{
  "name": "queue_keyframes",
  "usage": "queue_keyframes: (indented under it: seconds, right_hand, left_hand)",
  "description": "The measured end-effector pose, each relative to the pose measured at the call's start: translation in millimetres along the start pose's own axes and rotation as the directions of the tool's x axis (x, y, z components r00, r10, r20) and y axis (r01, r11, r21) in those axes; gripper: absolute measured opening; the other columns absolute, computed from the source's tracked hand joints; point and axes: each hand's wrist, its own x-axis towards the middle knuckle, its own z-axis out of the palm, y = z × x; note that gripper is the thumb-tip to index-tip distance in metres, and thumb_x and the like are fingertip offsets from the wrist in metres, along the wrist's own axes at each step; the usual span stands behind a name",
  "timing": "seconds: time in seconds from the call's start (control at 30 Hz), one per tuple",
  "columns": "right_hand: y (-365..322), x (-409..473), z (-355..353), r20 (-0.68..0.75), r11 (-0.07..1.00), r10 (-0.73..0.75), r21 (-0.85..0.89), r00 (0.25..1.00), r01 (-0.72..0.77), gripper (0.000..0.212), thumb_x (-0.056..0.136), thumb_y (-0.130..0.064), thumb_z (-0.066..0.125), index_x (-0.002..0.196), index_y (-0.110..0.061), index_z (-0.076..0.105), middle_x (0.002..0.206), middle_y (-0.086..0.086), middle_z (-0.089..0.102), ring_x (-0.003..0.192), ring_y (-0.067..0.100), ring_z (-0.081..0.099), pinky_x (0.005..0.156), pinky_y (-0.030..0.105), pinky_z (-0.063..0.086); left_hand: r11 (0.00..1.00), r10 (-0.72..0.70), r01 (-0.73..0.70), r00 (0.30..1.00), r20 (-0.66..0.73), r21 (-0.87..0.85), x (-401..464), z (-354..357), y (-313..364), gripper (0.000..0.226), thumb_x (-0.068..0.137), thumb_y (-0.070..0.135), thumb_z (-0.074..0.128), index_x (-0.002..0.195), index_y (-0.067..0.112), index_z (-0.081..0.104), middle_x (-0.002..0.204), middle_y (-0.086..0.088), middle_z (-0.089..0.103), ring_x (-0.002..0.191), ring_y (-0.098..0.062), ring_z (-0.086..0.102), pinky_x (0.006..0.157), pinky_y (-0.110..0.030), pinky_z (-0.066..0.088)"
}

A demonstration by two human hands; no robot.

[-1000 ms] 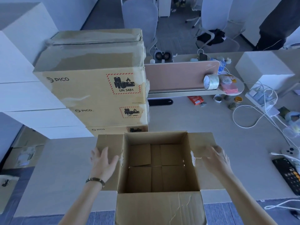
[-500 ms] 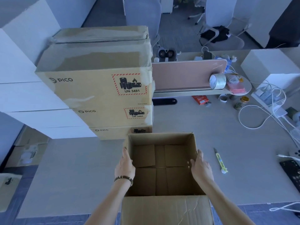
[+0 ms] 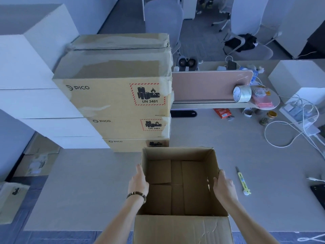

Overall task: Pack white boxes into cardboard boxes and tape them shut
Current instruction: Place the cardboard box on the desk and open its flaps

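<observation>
An open, empty cardboard box [image 3: 177,154] sits on the table in front of me, its near flap hanging toward me. My left hand [image 3: 138,182] presses flat against the box's left wall, fingers together. My right hand [image 3: 223,187] lies against the right wall. A stack of large white boxes [image 3: 26,71] stands at the far left. A roll of clear tape [image 3: 241,93] rests on the shelf by the pink divider. A yellow utility knife [image 3: 243,183] lies on the table to the right of the box.
Three stacked, taped PICO cartons [image 3: 116,95] stand right behind the open box. Another white box [image 3: 297,76] is at the far right. White cables [image 3: 288,129] and small items clutter the right of the table. Office chairs [image 3: 163,20] stand beyond.
Both side flaps have been folded down against the box walls, which uncovered the knife. My hands moved in from the spread flaps to the box's sides.
</observation>
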Motion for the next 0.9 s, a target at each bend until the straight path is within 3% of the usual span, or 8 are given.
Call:
queue_keyframes:
  seconds: [0.2,0.37,0.43,0.57,0.67,0.73,0.8,0.9]
  right_hand:
    - [-4,3,-7,0.139,1.000,-0.012,0.017,0.990,0.009,0.028,0.104,-0.025,0.045,0.128,-0.011,0.040,0.082,0.000,0.052,0.071,0.014,0.054,0.051,0.025,0.036]
    - [-2,5,-22,0.223,0.999,-0.020,-0.022,0.975,0.025,0.041,0.103,-0.036,0.049,0.135,-0.012,0.040,0.116,0.009,0.061,0.090,0.020,0.054,0.060,0.027,0.042]
    - [0,5,-25,0.204,0.999,-0.047,-0.017,0.978,0.052,0.036,0.101,-0.036,0.049,0.129,-0.015,0.042,0.124,0.011,0.062,0.097,0.024,0.059,0.075,0.035,0.052]
    - [2,3,-35,0.126,0.995,-0.104,0.025,0.987,0.102,0.037,0.095,-0.037,0.049,0.129,-0.024,0.041,0.132,0.005,0.053,0.118,0.028,0.055,0.091,0.043,0.050]
    - [-7,-2,-46,0.111,0.989,-0.144,-0.018,0.983,0.147,0.056,0.096,-0.042,0.045,0.148,-0.027,0.029,0.147,0.005,0.040,0.135,0.029,0.043,0.102,0.049,0.046]
    - [-20,-6,-52,0.119,0.984,-0.178,-0.009,0.977,0.180,0.066,0.098,-0.041,0.045,0.156,-0.021,0.022,0.158,0.011,0.031,0.145,0.031,0.032,0.113,0.048,0.037]
    - [-36,-12,-58,0.119,0.977,-0.211,0.022,0.970,0.210,0.067,0.100,-0.038,0.047,0.158,-0.015,0.022,0.158,0.013,0.032,0.146,0.032,0.030,0.117,0.045,0.032]
    - [-63,-28,-69,0.109,0.962,-0.271,0.065,0.956,0.265,0.060,0.101,-0.034,0.048,0.153,-0.010,0.030,0.156,0.013,0.035,0.144,0.032,0.031,0.114,0.042,0.030]
  left_hand:
    - [0.998,-0.017,0.019,0.999,0.037,-0.059,1,-7,0,0.038,0.099,0.016,0.046,0.131,0.020,0.027,0.085,-0.002,0.060,0.077,-0.026,0.065,0.070,-0.038,0.056]
    - [0.986,-0.025,0.042,0.994,0.104,-0.162,-4,-21,-2,0.047,0.095,0.031,0.053,0.136,0.020,0.034,0.122,-0.004,0.055,0.101,-0.026,0.061,0.090,-0.040,0.052]
    - [0.984,-0.028,0.043,0.996,0.090,-0.175,-9,-28,-3,0.051,0.091,0.039,0.054,0.136,0.022,0.036,0.134,-0.005,0.052,0.114,-0.028,0.058,0.097,-0.042,0.049]
    - [0.976,-0.045,0.057,0.997,0.064,-0.208,-27,-54,1,0.065,0.087,0.053,0.051,0.142,0.023,0.033,0.131,-0.009,0.056,0.114,-0.031,0.059,0.097,-0.047,0.049]
    - [0.978,0.004,-0.004,1.000,-0.004,-0.207,-49,-82,12,0.066,0.095,0.040,0.055,0.152,0.021,0.028,0.150,-0.005,0.043,0.135,-0.029,0.044,0.106,-0.041,0.038]
    - [0.981,0.033,-0.041,0.999,-0.043,-0.191,-53,-99,11,0.059,0.095,0.039,0.057,0.146,0.020,0.035,0.148,-0.005,0.045,0.132,-0.029,0.047,0.102,-0.040,0.041]
    - [0.983,0.043,-0.057,0.996,-0.082,-0.175,-53,-117,8,0.056,0.096,0.042,0.055,0.144,0.018,0.038,0.146,-0.006,0.048,0.127,-0.029,0.050,0.094,-0.036,0.044]
    - [0.973,0.042,-0.072,0.990,-0.137,-0.217,-54,-143,4,0.065,0.093,0.046,0.059,0.146,0.017,0.037,0.151,-0.005,0.043,0.135,-0.025,0.043,0.102,-0.036,0.040]
